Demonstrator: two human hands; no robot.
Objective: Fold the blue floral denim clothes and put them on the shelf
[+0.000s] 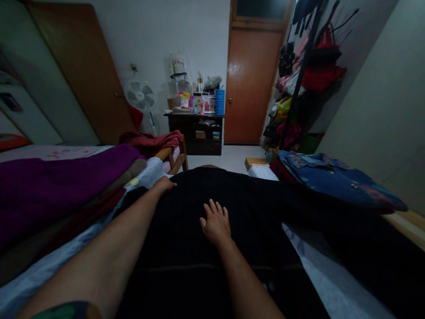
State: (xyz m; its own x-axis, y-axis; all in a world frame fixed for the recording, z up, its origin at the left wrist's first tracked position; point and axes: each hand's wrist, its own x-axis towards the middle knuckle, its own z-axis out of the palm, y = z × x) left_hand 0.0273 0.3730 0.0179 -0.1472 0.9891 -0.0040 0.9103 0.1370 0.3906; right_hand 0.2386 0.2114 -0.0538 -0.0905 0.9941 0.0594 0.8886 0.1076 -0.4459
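Note:
A black long-sleeved garment [255, 208] lies spread over a light patterned cloth [327, 261], one sleeve reaching to the right. My left hand [164, 184] is at the garment's upper left edge, thumb out over the black fabric; its other fingers are hidden at the edge, so its grip cannot be made out. Flat on the middle of the garment rests my right hand [216, 223], fingers spread and holding nothing.
Purple cloth [69, 177] lies at the left, a folded denim jacket [332, 177] at the right. Beyond stand a wooden chair-like frame [177, 157] with red cloth [152, 139], a fan [141, 95], a dark cabinet [181, 133] and a closed door [250, 84].

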